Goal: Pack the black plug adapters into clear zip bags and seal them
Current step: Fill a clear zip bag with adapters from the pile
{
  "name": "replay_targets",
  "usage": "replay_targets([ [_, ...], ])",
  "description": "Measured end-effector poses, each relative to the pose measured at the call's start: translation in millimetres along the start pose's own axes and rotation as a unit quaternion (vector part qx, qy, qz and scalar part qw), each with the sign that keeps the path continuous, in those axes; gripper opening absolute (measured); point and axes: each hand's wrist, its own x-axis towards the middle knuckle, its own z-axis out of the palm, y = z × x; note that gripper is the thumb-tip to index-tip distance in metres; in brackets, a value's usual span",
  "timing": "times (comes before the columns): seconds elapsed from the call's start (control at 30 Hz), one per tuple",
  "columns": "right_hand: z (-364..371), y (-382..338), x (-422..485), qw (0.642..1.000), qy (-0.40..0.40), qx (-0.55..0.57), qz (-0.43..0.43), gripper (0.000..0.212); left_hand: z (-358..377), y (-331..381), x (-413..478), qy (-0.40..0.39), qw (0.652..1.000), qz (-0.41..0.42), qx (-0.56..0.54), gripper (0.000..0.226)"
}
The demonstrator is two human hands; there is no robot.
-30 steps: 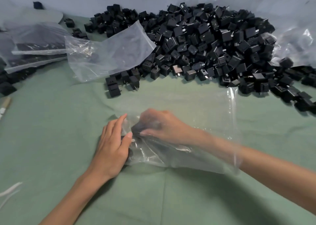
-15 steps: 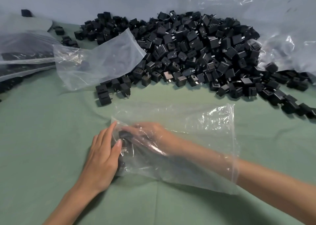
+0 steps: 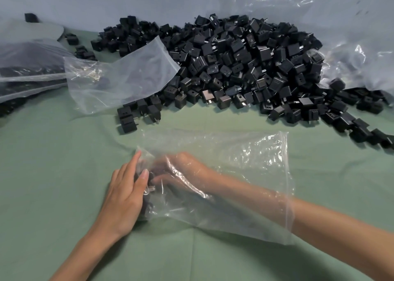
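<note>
Your table [image 3: 53, 184] is covered in green, and a big heap of black plug adapters [image 3: 245, 67] sits at the back, well apart from your hands. From your head view, the clear zip bag [image 3: 245, 163] lies long-ways from left to right. Its open mouth is on the right around your right arm, and its closed end is on the left, where a few adapters [image 3: 149, 175] sit inside. Your right hand [image 3: 183, 169] is deep in the bag with curled fingers right beside them, but it is too blurry to tell if they hold one. Your left hand [image 3: 125, 199] is flat and loose, pressing that end from outside.
</note>
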Motion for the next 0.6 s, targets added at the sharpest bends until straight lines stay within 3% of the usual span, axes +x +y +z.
replay_targets([
  [0.17, 2, 3, 7, 0.997, -0.001, -0.038, 0.073, 0.03, 2, -1, 9, 0.014, 0.997, 0.015, 0.073, 0.041],
  [0.27, -2, -11, -2, 0.996, -0.052, 0.049, 0.058, 0.03, 4, 0, 9, 0.011, 0.995, 0.012, 0.096, 0.043],
  [0.33, -21, -10, -18, 0.99, -0.09, 0.106, -0.001, 0.04, 3, 0, 10, 0.005, 0.994, 0.005, 0.11, 0.044],
  [0.4, -54, -10, -45, 0.962, -0.173, 0.208, 0.038, 0.041, 3, 0, 10, 0.002, 0.993, -0.004, 0.12, 0.045],
  [0.43, -73, -4, -64, 0.933, -0.219, 0.287, 0.013, 0.038, 3, 0, 10, 0.001, 0.992, -0.009, 0.124, 0.045],
  [0.47, -95, 3, -87, 0.911, -0.222, 0.346, 0.024, 0.042, 3, 0, 10, 0.001, 0.992, -0.012, 0.128, 0.045],
  [0.5, -117, 7, -109, 0.928, -0.179, 0.315, 0.086, 0.047, 2, 0, 10, 0.003, 0.991, -0.014, 0.132, 0.045],
  [0.53, -135, 10, -126, 0.955, -0.077, 0.229, 0.171, 0.046, 2, 1, 9, 0.006, 0.991, -0.017, 0.136, 0.045],
  [0.6, -162, 35, -154, 0.94, 0.183, 0.12, 0.261, 0.035, 2, 1, 9, 0.01, 0.99, -0.023, 0.14, 0.045],
])
